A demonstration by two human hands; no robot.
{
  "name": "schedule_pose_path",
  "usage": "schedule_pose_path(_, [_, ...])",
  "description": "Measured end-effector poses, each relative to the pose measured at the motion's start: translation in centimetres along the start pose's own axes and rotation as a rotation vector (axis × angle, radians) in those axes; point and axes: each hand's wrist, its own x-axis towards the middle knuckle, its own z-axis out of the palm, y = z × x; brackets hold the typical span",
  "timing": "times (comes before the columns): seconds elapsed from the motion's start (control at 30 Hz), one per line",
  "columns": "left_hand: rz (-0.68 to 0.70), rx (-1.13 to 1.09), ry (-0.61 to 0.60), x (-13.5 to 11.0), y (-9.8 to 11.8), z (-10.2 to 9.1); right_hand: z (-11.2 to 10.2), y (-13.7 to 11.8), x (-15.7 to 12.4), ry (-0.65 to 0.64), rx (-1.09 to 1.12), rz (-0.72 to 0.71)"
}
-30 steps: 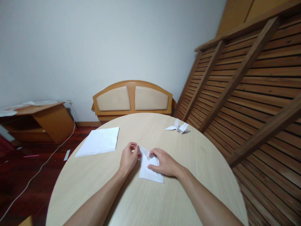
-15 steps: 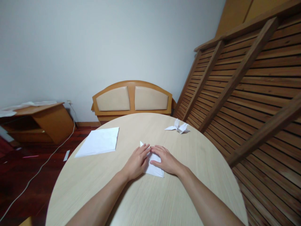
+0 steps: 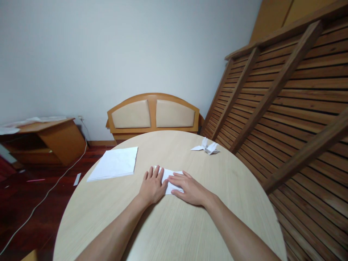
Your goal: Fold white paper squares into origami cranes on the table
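With the round table [image 3: 174, 232] read as a clock, 12 at its far edge, the folded white paper [image 3: 169, 186] lies near the middle of the tabletop, under and between the person's two hands. The left hand [image 3: 152, 188] comes in from 7 o'clock and rests over the paper's 9 o'clock side, palm down, its fingers fanned a little apart and pointing towards 12. A small tip of the paper shows by the left fingertips. The right hand [image 3: 190, 190] comes in from 5 o'clock and covers the paper's 3 o'clock side, fingers loosely spread and pointing towards 10, the thumb well clear of the forefinger with paper showing in the gap. How hard either hand presses, I cannot tell.

At 10 o'clock on the table lies a stack of white paper [image 3: 114, 164], and near the rim at 1 o'clock stands a folded paper bird [image 3: 209, 148]. Beyond 12 is a wooden headboard [image 3: 152, 112] with two cream panels; a slatted wooden frame [image 3: 273, 92] leans from 1 to 3 o'clock
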Motion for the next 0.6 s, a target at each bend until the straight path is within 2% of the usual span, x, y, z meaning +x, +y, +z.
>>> schedule_pose_path(0.17, [-0.096, 0.009, -0.002, 0.2, -0.7, -0.1, -0.4, 0.6, -0.2, -0.051, -0.03, 0.064])
schedule_pose_path(0.33, [-0.183, -0.005, 0.091, 0.4, -1.4, 0.1, -0.4, 1.9, -0.3, 0.018, -0.048, 0.106])
schedule_pose_path(0.4, [-0.106, -0.041, 0.134, 0.4, -1.5, 0.0, -0.3, 2.4, -0.3, 0.043, -0.049, 0.12])
schedule_pose_path(0.53, [0.221, -0.098, 0.145, 0.6, -1.3, -0.3, -0.1, 2.8, -0.3, 0.039, -0.035, 0.131])
schedule_pose_path(0.6, [0.279, -0.09, 0.118, 0.6, -1.2, -0.4, 0.0, 2.9, -0.2, 0.033, -0.034, 0.133])
